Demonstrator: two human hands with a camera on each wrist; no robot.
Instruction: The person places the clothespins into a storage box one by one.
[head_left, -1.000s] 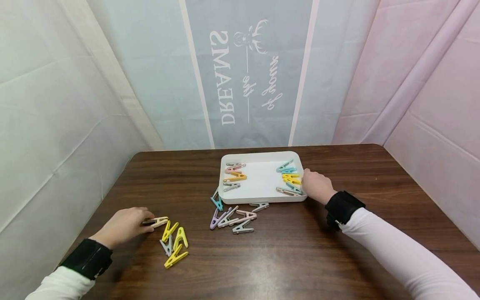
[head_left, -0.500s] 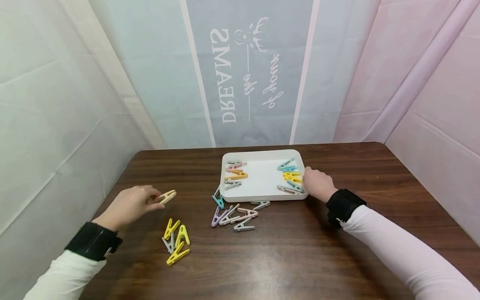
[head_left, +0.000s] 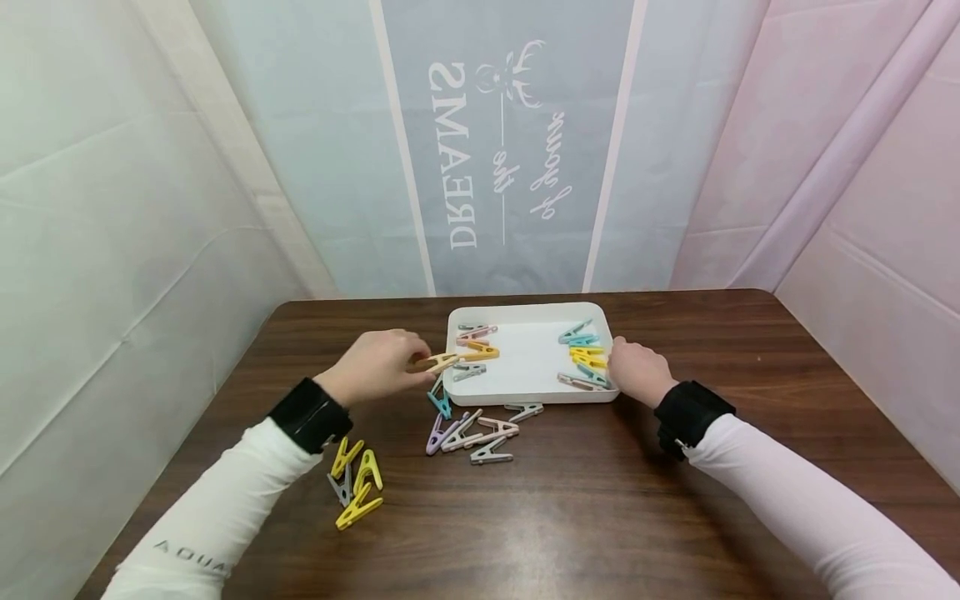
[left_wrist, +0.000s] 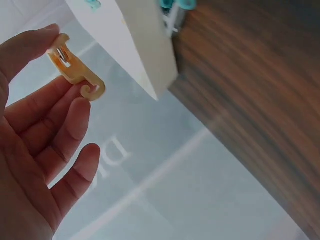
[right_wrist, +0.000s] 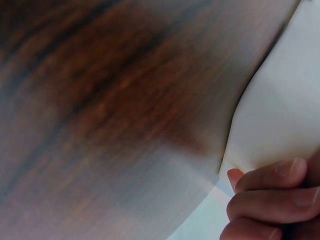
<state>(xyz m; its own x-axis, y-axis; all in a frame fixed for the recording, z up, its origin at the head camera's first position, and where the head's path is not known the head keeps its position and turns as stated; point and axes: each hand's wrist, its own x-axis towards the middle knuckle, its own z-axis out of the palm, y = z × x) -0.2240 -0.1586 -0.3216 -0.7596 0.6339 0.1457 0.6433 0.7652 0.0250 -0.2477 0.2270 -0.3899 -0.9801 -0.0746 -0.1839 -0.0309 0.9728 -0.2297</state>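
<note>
Pinched between thumb and fingers, a cream clothespin (left_wrist: 75, 67) is in my left hand (head_left: 378, 365), at the left rim of the white tray (head_left: 525, 397). In the left wrist view the other fingers are spread loosely. My right hand (head_left: 640, 372) grips the tray's right side, fingers curled against its wall in the right wrist view; its thumb is hidden there. Inside the tray, orange (head_left: 480, 351), pink and grey clothespins line the left side. Turquoise, yellow (head_left: 587, 357) and pinkish ones lie along the right side.
Yellow clothespins (head_left: 358, 508) and a grey one (head_left: 341, 486) lie on the brown table (head_left: 570, 517) below my left forearm. In front of the tray are purple (head_left: 441, 435), pale pink (head_left: 497, 429), grey (head_left: 491, 452) and turquoise (head_left: 441, 403) ones. Curtains enclose the table's back and sides.
My left hand has lifted the cream clothespin off the pile at the left and carried it right and away to the tray's left edge. The right hand stays on the tray.
</note>
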